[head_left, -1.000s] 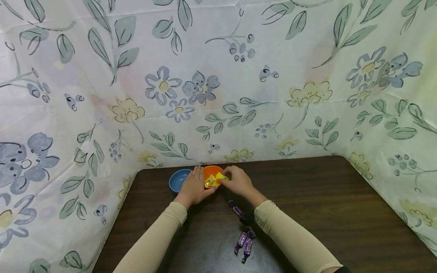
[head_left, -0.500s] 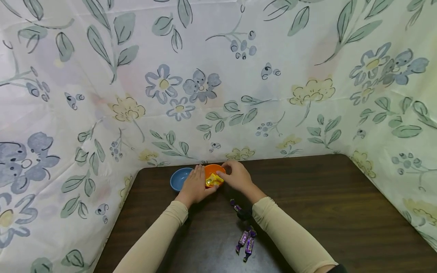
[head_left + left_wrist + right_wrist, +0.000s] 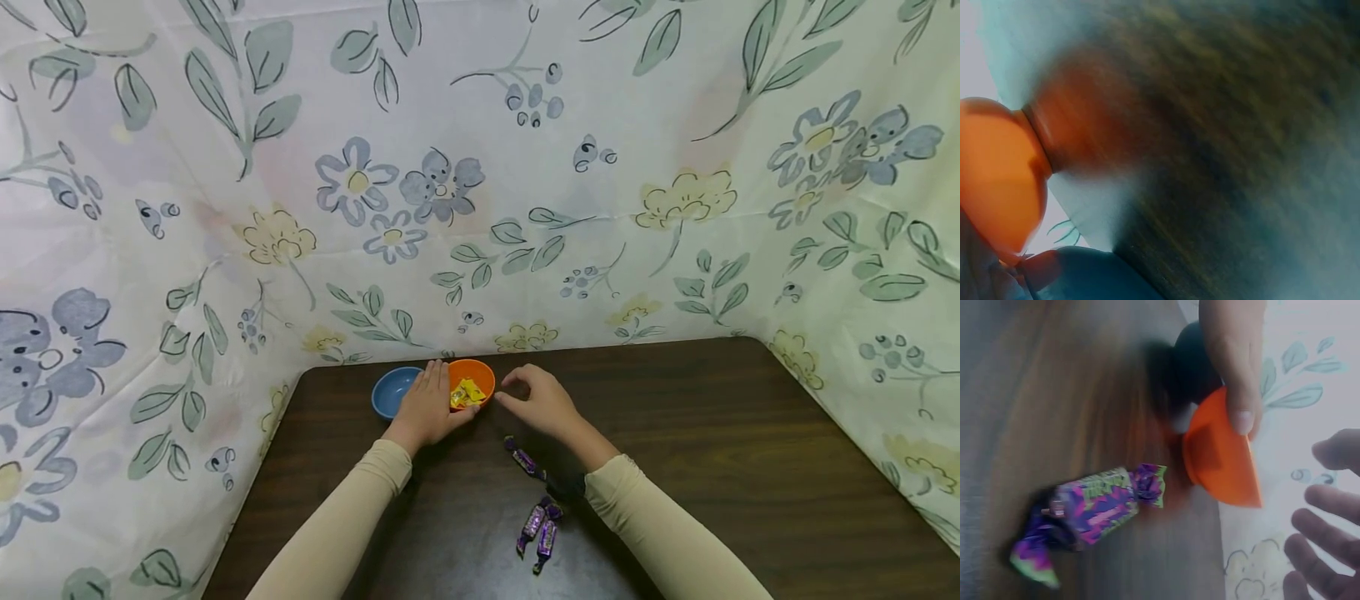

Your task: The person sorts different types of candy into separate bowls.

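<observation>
My left hand rests at the left side of an orange bowl, its fingers straight and together, its thumb stretched along the near rim. Several yellow-wrapped candies lie inside that bowl. Left of it, touching or nearly so, stands a blue bowl, partly covered by the hand. Just right of the orange bowl my right hand hovers with loosely bent fingers and holds nothing; the right wrist view shows the spread fingers. A purple twist-wrapped candy lies on the table below it.
Nearer me on the dark wooden table lie more purple candies, partly overlapping. A white floral cloth hangs behind and at both sides. Both bowls stand close to the table's back edge.
The right hand has let go of a yellow candy into the orange bowl and drawn back to the right. My left hand stays at the bowl.
</observation>
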Demonstrator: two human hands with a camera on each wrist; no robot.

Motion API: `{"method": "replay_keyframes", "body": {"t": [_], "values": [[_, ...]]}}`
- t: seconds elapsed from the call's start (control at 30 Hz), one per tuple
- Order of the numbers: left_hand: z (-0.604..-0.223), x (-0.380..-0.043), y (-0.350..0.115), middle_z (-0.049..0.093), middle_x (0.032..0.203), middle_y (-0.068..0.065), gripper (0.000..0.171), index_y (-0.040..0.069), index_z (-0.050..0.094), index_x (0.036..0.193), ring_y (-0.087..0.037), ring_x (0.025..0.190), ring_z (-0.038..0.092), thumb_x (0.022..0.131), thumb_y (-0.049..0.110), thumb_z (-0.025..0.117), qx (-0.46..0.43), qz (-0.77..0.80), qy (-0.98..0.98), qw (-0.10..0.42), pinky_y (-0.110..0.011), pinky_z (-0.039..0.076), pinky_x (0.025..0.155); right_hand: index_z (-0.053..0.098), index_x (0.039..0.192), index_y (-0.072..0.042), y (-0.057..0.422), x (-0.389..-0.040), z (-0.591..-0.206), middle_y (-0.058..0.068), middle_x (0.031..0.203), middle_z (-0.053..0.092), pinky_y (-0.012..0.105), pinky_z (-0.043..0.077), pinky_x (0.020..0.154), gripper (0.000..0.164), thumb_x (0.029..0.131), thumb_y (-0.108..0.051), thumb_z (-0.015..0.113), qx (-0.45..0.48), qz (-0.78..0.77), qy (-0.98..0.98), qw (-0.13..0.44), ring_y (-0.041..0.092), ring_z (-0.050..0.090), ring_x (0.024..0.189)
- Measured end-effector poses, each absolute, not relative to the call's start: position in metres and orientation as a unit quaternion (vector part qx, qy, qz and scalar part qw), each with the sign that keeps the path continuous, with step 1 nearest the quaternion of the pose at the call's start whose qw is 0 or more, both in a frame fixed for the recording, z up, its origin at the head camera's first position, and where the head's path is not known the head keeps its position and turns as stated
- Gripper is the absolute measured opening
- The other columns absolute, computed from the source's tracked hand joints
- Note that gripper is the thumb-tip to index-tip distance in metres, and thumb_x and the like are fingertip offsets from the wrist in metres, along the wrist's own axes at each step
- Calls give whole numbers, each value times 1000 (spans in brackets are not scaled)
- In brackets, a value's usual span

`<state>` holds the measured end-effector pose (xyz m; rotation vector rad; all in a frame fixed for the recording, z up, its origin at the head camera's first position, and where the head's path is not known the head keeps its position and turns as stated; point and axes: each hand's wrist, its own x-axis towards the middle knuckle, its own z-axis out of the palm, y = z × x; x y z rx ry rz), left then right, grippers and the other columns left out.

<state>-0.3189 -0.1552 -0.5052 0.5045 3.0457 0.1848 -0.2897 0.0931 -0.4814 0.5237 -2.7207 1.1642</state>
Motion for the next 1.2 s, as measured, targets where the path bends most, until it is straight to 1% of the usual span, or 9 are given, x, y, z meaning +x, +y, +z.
{"method": "replay_keyframes", "body": {"t": [0.2, 0.33, 0.43, 0.53, 0.63, 0.73, 0.83, 1.0, 1.2], "values": [[-506, -320, -155, 20, 176, -23, 114, -5, 19, 167, -39, 165, 18, 97, 82, 42, 160, 59, 985, 31, -51, 17, 135, 76, 107, -18, 104, -269, -481, -2, 108, 71, 33, 54, 76, 18, 96, -32, 79, 189, 370, -910, 12, 12, 59, 83], [-505, -316, -160, 22, 175, -23, 113, -5, 22, 167, -39, 165, 20, 97, 80, 46, 152, 76, 985, 22, -53, 19, 134, 76, 108, -17, 106, -259, -483, -1, 105, 71, 30, 51, 69, 23, 95, -36, 79, 210, 346, -914, -31, 11, 56, 77], [-504, -313, -165, 22, 176, -23, 113, -4, 22, 167, -39, 165, 20, 96, 80, 47, 146, 83, 986, 18, -52, 18, 135, 77, 109, -16, 107, -255, -486, 0, 105, 72, 32, 52, 68, 27, 94, -38, 80, 221, 336, -914, -49, 12, 58, 78], [-503, -312, -168, 21, 176, -23, 114, -4, 21, 167, -39, 165, 18, 96, 82, 44, 152, 89, 984, 14, -53, 17, 135, 77, 109, -16, 110, -252, -491, -2, 105, 72, 37, 56, 74, 29, 92, -38, 82, 222, 321, -919, -54, 13, 62, 84], [-502, -311, -171, 20, 176, -24, 116, -5, 22, 167, -40, 165, 17, 96, 84, 43, 161, 98, 982, 11, -54, 18, 134, 77, 109, -17, 114, -249, -496, -2, 107, 73, 42, 59, 83, 28, 91, -37, 83, 221, 304, -925, -53, 15, 67, 94], [-501, -312, -174, 20, 176, -23, 117, -4, 22, 167, -40, 165, 17, 95, 85, 44, 161, 106, 981, 10, -55, 19, 134, 77, 110, -16, 118, -244, -499, -1, 108, 73, 47, 60, 86, 29, 90, -35, 84, 221, 295, -928, -52, 18, 69, 98], [-501, -312, -179, 19, 176, -23, 118, -4, 20, 167, -40, 165, 17, 94, 85, 46, 156, 108, 982, 12, -55, 18, 134, 77, 109, -16, 121, -241, -501, -1, 106, 73, 45, 59, 82, 29, 89, -35, 85, 219, 288, -931, -50, 16, 67, 93], [-503, -314, -191, 17, 176, -25, 124, -5, 15, 168, -41, 165, 16, 92, 89, 42, 145, 89, 985, 15, -54, 17, 134, 77, 105, -18, 123, -237, -503, -5, 97, 70, 38, 55, 74, 26, 88, -36, 85, 206, 279, -936, -55, 10, 60, 83], [-506, -315, -206, 20, 175, -28, 124, -8, 18, 166, -44, 164, 19, 92, 88, 46, 132, 84, 988, 2, -57, 18, 133, 77, 105, -17, 126, -234, -507, -5, 94, 69, 38, 53, 72, 28, 87, -36, 87, 206, 279, -936, -59, 11, 59, 80]]}}
